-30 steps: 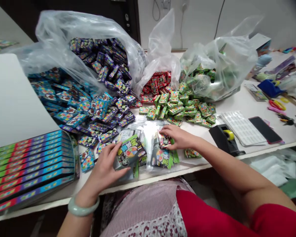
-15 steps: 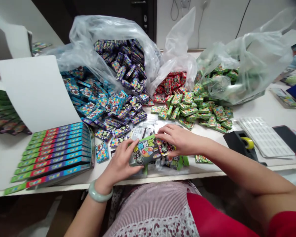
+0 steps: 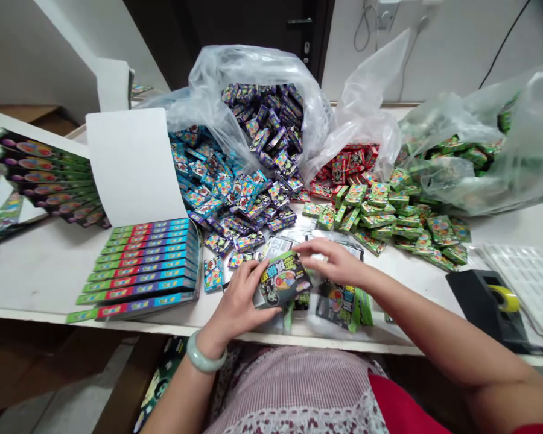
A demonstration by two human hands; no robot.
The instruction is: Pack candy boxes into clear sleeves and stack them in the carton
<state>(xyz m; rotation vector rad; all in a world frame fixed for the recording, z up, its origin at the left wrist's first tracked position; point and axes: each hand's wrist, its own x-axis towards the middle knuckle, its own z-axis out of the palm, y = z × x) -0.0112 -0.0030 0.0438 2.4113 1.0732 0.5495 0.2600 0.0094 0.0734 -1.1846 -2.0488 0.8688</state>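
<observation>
My left hand point(image 3: 242, 295), with a pale green bangle on its wrist, grips a black and green printed packet point(image 3: 284, 279) over the table's front part. At the packet's upper right edge is my right hand point(image 3: 328, 260), its fingers bent and close together; whether they pinch anything is hidden. Under and to the right of the hands lie more black and green packets point(image 3: 337, 304) in clear plastic. Behind the hands spread small purple boxes point(image 3: 248, 241), blue boxes point(image 3: 208, 202) and green boxes point(image 3: 375, 211).
Clear bags hold purple, blue, red point(image 3: 344, 164) and green boxes along the back. Filled display trays point(image 3: 140, 265) stack at the left beside an upright white card point(image 3: 133, 163). A tape dispenser point(image 3: 479, 307) and white sheets point(image 3: 525, 283) are at the right.
The view has shifted left, so things appear further right. The packet in my left hand is more tilted, and my right hand has drawn back from its face to its upper edge.
</observation>
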